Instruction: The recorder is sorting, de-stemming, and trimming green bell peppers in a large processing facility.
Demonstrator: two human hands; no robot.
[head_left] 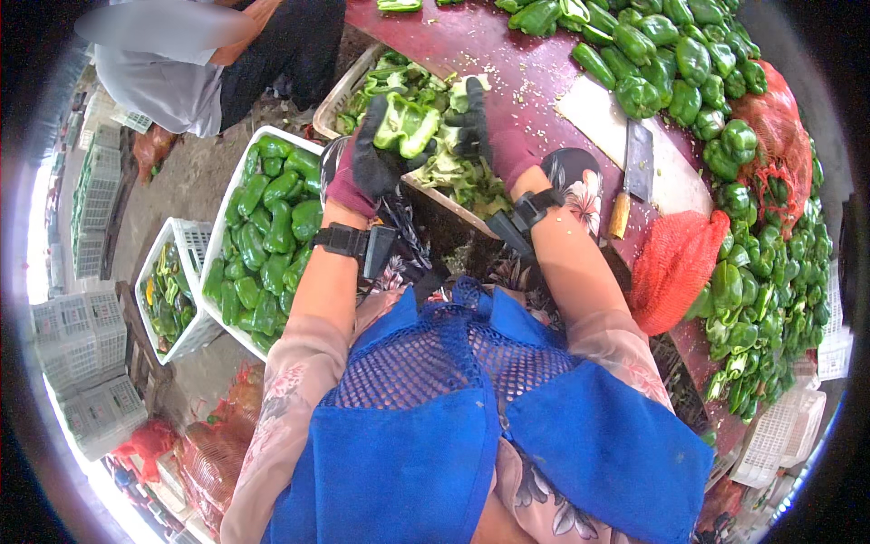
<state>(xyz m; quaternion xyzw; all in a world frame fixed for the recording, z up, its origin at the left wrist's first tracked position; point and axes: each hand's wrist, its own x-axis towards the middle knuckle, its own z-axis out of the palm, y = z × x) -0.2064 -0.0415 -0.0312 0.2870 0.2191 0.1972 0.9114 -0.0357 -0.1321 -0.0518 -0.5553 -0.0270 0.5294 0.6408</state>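
- Green cut pepper (405, 125), clamped in the gloved left hand (372, 152) over a crate (450, 208) of scraps.
- Right hand (473, 130) just right; cannot tell its grip.
- Knife (639, 163) farther right.

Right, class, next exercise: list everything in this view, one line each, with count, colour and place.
Table: one, maroon, upper right
Bell peppers: too many to count, green, heaped on the table
Chopping board: one, white, on the table
Cleaver: one, grey blade, wooden handle, blade on the board
Mesh sacks: several, red and orange, right and lower left
Halved bell pepper: one, green, in the left hand
Trimmings crate: one, pale, below the hands
Whole-pepper crate: one, white, left
Smaller crate: one, white, farther left
Other crates: many, white, far left, lower right
Co-worker: one, pale shirt, upper left
Wrist straps: two, black, forearms
Left hand, right hand: two, black-gloved, upper centre
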